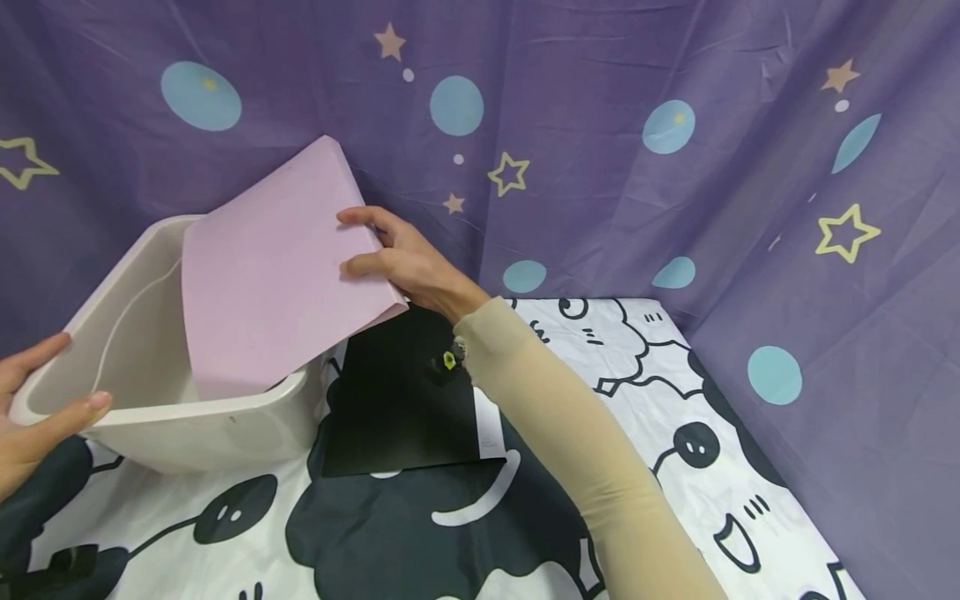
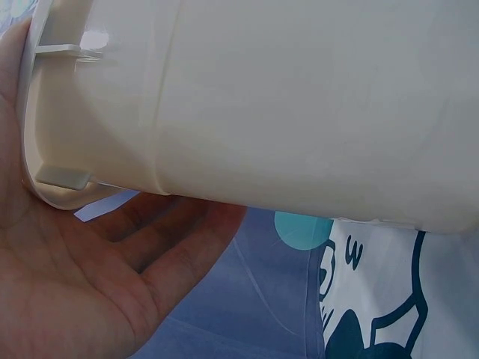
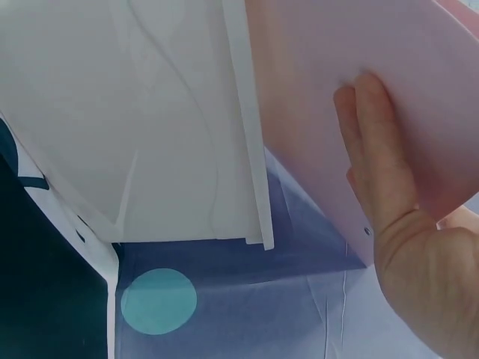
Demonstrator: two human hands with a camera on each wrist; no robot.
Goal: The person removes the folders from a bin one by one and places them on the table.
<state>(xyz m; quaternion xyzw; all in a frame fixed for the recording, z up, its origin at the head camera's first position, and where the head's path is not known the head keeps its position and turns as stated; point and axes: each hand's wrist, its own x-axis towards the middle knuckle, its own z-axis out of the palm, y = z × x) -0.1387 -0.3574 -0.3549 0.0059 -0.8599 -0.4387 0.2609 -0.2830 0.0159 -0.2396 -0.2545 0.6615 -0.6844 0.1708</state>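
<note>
A pink folder [image 1: 277, 275] stands tilted, its lower left end inside a white plastic bin [image 1: 202, 417] and its upper right part leaning out over the rim. My right hand [image 1: 408, 258] grips the folder by its right edge. In the right wrist view, fingers [image 3: 382, 142] of that hand lie along the folder's underside, beside the bin wall [image 3: 179, 112]. My left hand [image 1: 37, 408] holds the bin at its near left corner, thumb over the rim. Seen from the left wrist, the other fingers [image 2: 187, 232] of this hand lie against the bin's outside.
Beneath my right forearm, a flat black folder [image 1: 412, 400] with a white strip along its right side lies on the cartoon-print cloth [image 1: 660, 467]. A purple curtain [image 1: 570, 208] with stars and blue dots hangs close behind the bin and along the right.
</note>
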